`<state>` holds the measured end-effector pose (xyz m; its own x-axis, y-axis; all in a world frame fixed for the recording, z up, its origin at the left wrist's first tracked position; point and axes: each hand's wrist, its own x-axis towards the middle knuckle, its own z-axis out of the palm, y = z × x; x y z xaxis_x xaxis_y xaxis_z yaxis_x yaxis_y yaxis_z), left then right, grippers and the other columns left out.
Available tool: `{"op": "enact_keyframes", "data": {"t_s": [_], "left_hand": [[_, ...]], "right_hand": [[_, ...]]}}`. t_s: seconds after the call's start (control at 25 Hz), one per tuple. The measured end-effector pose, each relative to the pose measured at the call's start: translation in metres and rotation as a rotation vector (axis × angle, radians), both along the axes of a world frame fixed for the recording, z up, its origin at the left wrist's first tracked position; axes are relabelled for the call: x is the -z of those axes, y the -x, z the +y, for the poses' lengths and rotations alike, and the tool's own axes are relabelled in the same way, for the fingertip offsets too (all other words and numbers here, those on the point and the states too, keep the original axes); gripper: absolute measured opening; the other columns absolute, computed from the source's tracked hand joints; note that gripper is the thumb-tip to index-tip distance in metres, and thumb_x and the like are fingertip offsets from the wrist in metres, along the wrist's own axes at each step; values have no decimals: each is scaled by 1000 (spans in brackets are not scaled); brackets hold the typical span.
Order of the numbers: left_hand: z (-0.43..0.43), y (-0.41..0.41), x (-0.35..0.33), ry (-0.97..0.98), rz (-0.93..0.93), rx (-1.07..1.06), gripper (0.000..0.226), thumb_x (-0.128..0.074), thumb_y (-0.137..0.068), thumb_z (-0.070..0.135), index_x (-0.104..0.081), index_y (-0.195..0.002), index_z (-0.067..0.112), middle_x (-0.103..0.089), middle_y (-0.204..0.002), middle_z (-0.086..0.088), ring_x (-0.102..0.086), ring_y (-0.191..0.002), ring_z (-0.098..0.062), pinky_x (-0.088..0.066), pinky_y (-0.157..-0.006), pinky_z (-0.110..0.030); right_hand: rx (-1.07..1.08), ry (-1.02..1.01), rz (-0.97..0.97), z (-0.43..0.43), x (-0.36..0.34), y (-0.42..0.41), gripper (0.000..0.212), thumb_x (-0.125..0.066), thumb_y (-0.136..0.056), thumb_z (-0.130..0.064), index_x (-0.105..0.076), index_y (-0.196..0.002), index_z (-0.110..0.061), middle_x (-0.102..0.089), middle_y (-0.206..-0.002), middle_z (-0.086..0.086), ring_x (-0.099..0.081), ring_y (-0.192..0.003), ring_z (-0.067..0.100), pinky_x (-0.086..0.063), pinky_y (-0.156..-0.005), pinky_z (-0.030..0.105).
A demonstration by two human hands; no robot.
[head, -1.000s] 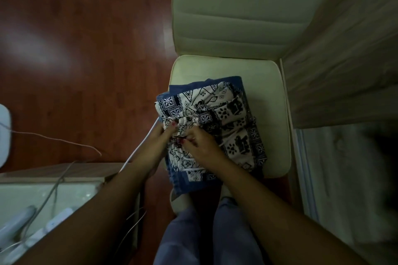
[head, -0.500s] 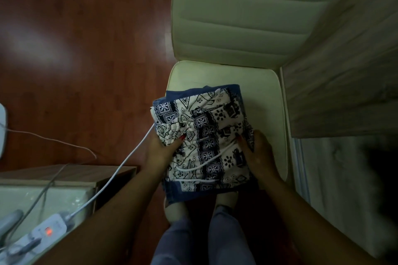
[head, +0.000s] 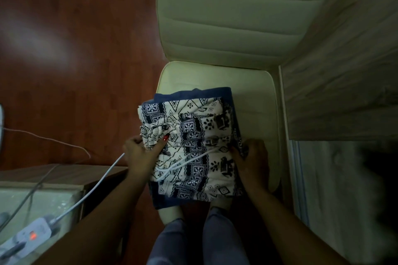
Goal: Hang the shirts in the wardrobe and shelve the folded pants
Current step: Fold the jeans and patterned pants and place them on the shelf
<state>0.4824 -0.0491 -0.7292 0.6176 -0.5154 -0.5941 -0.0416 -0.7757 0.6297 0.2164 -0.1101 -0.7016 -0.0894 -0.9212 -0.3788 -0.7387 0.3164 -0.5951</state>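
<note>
Folded pants (head: 193, 146), white with a navy pattern and a white drawstring, lie on top of a plain blue folded garment (head: 163, 202) on the cream chair seat (head: 254, 97). My left hand (head: 140, 157) grips the stack's left edge, thumb on top near the waistband. My right hand (head: 252, 159) grips the right edge, fingers curled under the fabric. The stack sits between both hands, at the front of the seat. No shirts or hangers are in view.
A wooden panel (head: 344, 71) rises right of the chair, with a pale surface (head: 344, 189) below it. A low cabinet (head: 43, 183) at lower left carries a power strip (head: 28, 234) and white cables. Red-brown floor (head: 75, 49) spreads left. My legs stand below.
My right hand left the drawstring in the middle and went to the stack's right edge; the left hand shifted to the left edge. Both now grip the stack, which looks slightly raised.
</note>
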Motion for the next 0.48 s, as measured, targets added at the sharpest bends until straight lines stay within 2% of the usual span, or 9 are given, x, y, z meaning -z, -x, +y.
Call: {"op": "enact_keyframes", "data": {"t_s": [0.08,0.16,0.28,0.4,0.48], "left_hand": [[-7,7,-15,-34,41,-44,58,-80,-55,64,-69,-89,18,-71,-85,4,-68,-81,-13,-55,-85,-36],[-11,13,-26,-44,144,-53,52,-81,-59,55,-68,-93,18,-71,-85,6,-68,-79,-12,-54,-87,-35],[-12,14,-33,-22,348,-86,58,-80,-61,53,-64,-107,21,-72,-102,-3,-70,-91,-22,-54,-89,-40],[-16,12,-46,-108,432,29,64,-70,-75,50,-54,-129,19,-65,-114,1,-63,-96,-17,-48,-85,-32],[-14,6,-57,-184,463,124,85,-70,-70,58,-43,-139,18,-52,-133,1,-51,-115,-20,-39,-99,-38]], "right_hand": [[100,-164,-175,-6,4,4,50,-71,-75,-48,-47,-103,-14,-54,-103,3,-55,-91,19,-49,-75,35],[144,-322,-311,-9,3,5,59,-72,-73,-48,-44,-114,-16,-57,-108,0,-58,-94,17,-49,-78,32],[102,-459,-391,-16,3,7,63,-70,-75,-48,-48,-125,-17,-57,-106,-4,-58,-94,13,-48,-76,23],[110,-650,-566,-24,0,10,55,-70,-76,-44,-50,-124,-25,-60,-109,-4,-59,-93,8,-48,-77,21],[111,-696,-651,-25,-5,11,54,-71,-74,-41,-50,-123,-29,-62,-110,-6,-60,-96,9,-49,-84,25]]}}
